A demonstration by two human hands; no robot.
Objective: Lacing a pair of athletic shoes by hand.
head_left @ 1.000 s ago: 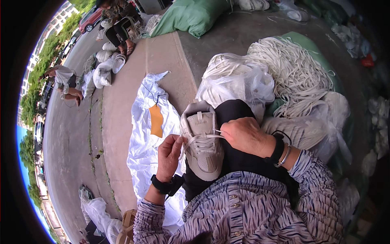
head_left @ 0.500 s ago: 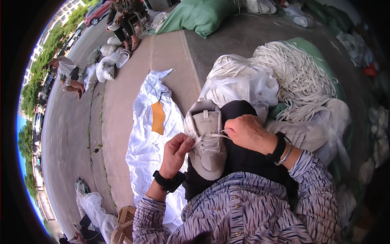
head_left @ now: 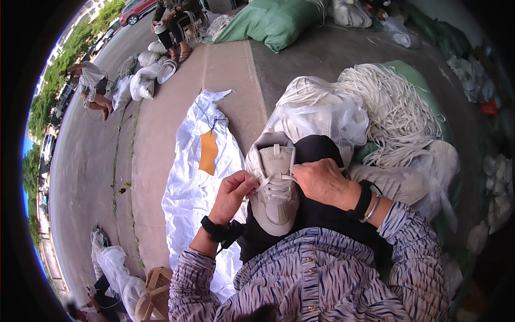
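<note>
A beige sneaker (head_left: 276, 206) rests on my lap, its toe toward me and its tongue upright at the far end. White shoelace (head_left: 277, 184) crosses over its tongue and through the eyelets. On the shoe's left side, my left hand (head_left: 236, 194) pinches the lace between thumb and forefinger. My right hand (head_left: 325, 182) is closed at the right edge of the eyelets, also gripping the lace; its fingertips are partly hidden behind the hand.
A heap of loose white laces (head_left: 394, 102) lies ahead on the right, beside a clear plastic bag (head_left: 322, 115) of pale goods. A white sheet (head_left: 188, 161) with an orange tag (head_left: 208, 153) spreads on the left. Beyond are a green sack (head_left: 273, 24) and two seated people.
My right hand has moved slightly left, closer to the shoe's eyelets, and the lace stretch beside it is shorter. The left hand keeps its pinch. The whole view has shifted a little.
</note>
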